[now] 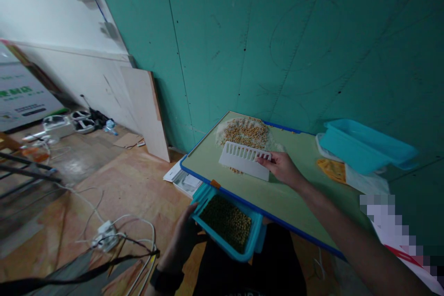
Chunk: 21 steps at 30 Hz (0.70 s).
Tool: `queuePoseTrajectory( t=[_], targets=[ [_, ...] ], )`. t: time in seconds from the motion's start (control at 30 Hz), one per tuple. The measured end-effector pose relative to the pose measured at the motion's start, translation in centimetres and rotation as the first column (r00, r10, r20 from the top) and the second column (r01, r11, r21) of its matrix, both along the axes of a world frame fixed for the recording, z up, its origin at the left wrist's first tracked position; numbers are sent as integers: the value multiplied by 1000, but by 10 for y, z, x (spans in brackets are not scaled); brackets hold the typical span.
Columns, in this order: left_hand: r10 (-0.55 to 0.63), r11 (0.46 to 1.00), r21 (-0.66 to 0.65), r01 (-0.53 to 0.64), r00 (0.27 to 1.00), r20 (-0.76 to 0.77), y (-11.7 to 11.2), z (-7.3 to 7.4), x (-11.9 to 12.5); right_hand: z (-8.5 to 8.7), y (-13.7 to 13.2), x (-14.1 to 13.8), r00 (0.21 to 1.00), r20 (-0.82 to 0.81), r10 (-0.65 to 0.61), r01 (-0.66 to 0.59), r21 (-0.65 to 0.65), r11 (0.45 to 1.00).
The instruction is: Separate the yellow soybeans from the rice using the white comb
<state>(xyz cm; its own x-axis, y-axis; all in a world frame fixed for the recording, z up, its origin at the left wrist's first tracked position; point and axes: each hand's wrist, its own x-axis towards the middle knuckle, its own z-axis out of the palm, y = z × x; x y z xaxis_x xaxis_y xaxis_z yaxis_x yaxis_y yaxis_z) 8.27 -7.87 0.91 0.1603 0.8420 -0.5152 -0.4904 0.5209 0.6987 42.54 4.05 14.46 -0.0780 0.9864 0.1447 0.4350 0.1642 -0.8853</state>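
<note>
My right hand (282, 168) grips the right end of a flat white slotted scraper (239, 165), which stands over the table at the near side of a pile of yellow beans (244, 130). Pale grains (222, 135) lie around and among the beans, and a few beans show below the scraper's lower edge. My left hand (189, 224) holds the left side of a blue plastic container (258, 236) just below the table's front edge. Inside it are yellow beans (244, 224) on the right and dark green small beans or grains (217, 212) on the left.
The pale green table (298, 194) has a blue rim and stands by a green wall. At its right are a larger blue bin (364, 145), a yellow-brown cloth (331, 169) and white material. Cables and a power strip (106, 236) lie on the floor at left, near a leaning board (147, 111).
</note>
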Motion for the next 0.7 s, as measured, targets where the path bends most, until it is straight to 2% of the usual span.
queuePoseTrajectory(
  t=[0.13,0.4,0.57,0.7],
  targets=[
    [31,999,-8,-31,999,-11,-1,1,-1,1,-1,-1,999,-28,33,-34,-35,999],
    [-33,995,-91,33,999,5,7,-1,-4,0,-6,-4,997,-27,66,-67,-37,997],
    [-25,998,-51,26,999,30,6,-10,-5,2,-10,-3,996,-34,85,-87,-66,994],
    [17,1000,-26,-17,1000,5,4,-9,-1,5,-13,-4,994,-35,108,-110,-84,990]
  ],
)
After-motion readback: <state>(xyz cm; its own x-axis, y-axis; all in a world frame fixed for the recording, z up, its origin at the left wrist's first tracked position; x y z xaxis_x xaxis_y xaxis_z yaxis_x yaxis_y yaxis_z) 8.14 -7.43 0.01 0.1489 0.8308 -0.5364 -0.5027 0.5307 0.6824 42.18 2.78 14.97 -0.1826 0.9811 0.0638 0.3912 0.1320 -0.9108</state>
